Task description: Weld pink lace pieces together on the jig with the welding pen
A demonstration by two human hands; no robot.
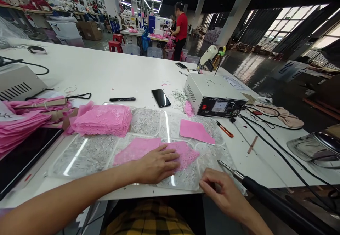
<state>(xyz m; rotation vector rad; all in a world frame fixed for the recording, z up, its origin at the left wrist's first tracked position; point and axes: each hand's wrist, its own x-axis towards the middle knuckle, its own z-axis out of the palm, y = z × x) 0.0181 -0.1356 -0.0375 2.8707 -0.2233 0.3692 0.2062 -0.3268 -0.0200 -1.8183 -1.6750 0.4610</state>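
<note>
My left hand (pixel 158 164) lies flat, fingers stretched, on a pink lace fabric piece (pixel 183 153) where it meets a plain pink piece (pixel 138 148). Both lie on a clear plastic mat (pixel 85 157). My right hand (pixel 221 189) is curled at the mat's near right edge, thumb and fingertips together; what they pinch, if anything, is hidden. Just right of it is a black-handled tool (pixel 255 189) with a pointed metal tip, its cable running back. Another cut pink piece (pixel 196 131) lies beyond my hands. Left of it sits a stack of pink lace pieces (pixel 102 120).
A metal control box (pixel 220 98) stands at the back right, with cables beside it. A phone (pixel 160 97), a black marker (pixel 122 99), an orange cutter knife (pixel 225 129) and a glass jar (pixel 316 150) are on the table. A dark tablet (pixel 29 153) lies left. Someone in red (pixel 181 28) stands far off.
</note>
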